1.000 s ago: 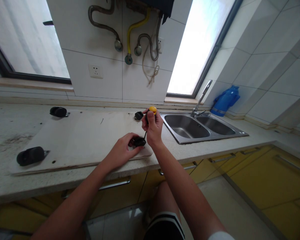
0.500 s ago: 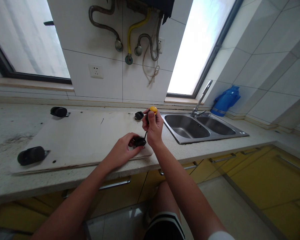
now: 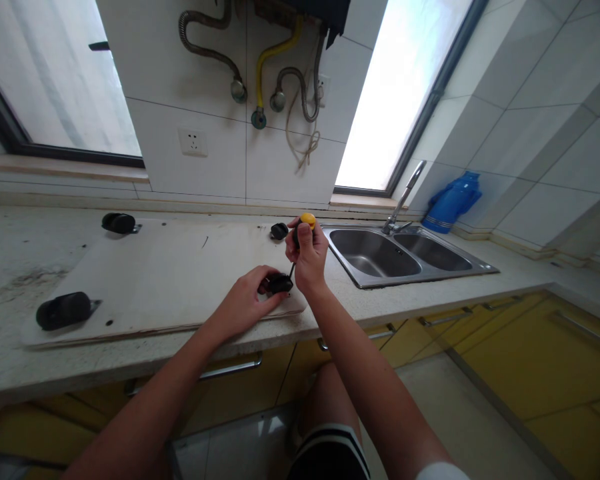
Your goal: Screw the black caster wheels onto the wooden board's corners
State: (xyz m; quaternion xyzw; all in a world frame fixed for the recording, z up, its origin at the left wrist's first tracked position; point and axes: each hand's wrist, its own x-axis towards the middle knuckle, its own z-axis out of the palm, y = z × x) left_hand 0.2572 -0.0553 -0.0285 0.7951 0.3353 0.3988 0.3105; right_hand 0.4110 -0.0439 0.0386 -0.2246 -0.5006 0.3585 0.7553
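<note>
My right hand (image 3: 307,253) is closed around a screwdriver (image 3: 307,219) with a yellow-topped, dark handle. Its shaft points down to the edge of a black caster wheel (image 3: 281,284); the tip itself is too small to make out. Thumb and fingers of my left hand (image 3: 247,297) grip that caster at the near right corner of a white board (image 3: 170,273). Three more black casters sit at the board's other corners: one at the far right (image 3: 279,231), one at the far left (image 3: 119,223) and one at the near left (image 3: 64,311).
The board lies on a pale countertop (image 3: 10,253). To the right is a double steel sink (image 3: 375,253) with a tap (image 3: 403,200), and beyond it a blue plastic container (image 3: 453,203). Pipes (image 3: 260,73) hang on the tiled wall. Yellow cabinets (image 3: 260,383) with bar handles are below.
Almost nothing differs. Both hands keep their places on the caster and the screwdriver, and the whole view has shifted very slightly.
</note>
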